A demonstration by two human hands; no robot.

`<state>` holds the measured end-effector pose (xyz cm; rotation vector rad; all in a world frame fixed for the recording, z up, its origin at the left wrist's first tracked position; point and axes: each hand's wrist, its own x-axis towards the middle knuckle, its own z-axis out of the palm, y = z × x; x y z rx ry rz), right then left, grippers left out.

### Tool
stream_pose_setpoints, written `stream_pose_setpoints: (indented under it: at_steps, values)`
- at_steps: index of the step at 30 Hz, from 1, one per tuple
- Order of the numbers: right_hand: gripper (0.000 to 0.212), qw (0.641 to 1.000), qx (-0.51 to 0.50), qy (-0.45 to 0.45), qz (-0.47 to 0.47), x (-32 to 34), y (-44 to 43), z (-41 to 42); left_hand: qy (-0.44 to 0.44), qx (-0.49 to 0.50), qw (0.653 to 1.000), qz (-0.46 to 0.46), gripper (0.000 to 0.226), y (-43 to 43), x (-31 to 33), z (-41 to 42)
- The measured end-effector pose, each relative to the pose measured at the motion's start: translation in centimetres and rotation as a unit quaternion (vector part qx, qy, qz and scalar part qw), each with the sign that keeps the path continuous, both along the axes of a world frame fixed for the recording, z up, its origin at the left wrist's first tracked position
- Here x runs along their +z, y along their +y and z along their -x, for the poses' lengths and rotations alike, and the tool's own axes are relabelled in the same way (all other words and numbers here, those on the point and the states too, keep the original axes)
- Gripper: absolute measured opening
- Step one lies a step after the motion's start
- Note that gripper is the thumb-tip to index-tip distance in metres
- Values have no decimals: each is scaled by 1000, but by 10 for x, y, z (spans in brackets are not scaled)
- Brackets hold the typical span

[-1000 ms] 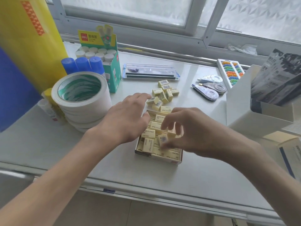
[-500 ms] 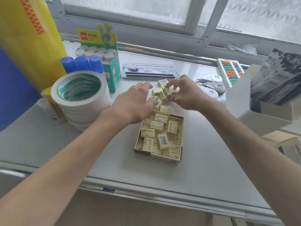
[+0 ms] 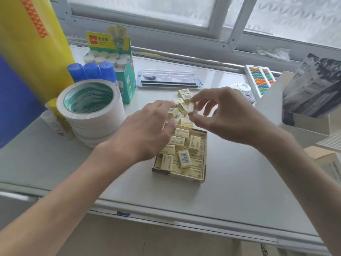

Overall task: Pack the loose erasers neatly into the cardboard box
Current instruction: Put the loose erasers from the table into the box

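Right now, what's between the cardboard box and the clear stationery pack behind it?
Head view: loose erasers lie there, the right hand pinching an eraser above them.

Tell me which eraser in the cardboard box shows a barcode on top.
The eraser lying loose on the top layer toward the cardboard box's near edge: its white barcode label faces up, while the others visible show plain yellow wrappers.

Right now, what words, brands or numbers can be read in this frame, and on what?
"deli": red logo on the header of the glue stick display box.
"固体胶": beside that logo, on the same header.
Barcodes and print on the erasers in the cardboard box: too small to read.
Print on the grey packets at the right: blurred, unreadable.
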<state>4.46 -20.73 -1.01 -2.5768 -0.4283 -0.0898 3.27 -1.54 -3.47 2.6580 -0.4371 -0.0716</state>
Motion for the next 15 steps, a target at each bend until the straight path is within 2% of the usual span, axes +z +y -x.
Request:
stream_pose_setpoints:
  at_steps: [5, 11, 15]
  values:
    - [27, 994, 46, 49, 90, 9, 2, 41, -4, -24, 1000, 18, 47, 8, 3, 32]
    - [26, 973, 43, 117, 192, -1, 2, 58, -8, -47, 999, 8, 47, 11, -3, 53]
    - [29, 970, 34, 166, 175, -5, -3, 53, 2, -33, 999, 14, 47, 13, -7, 48]
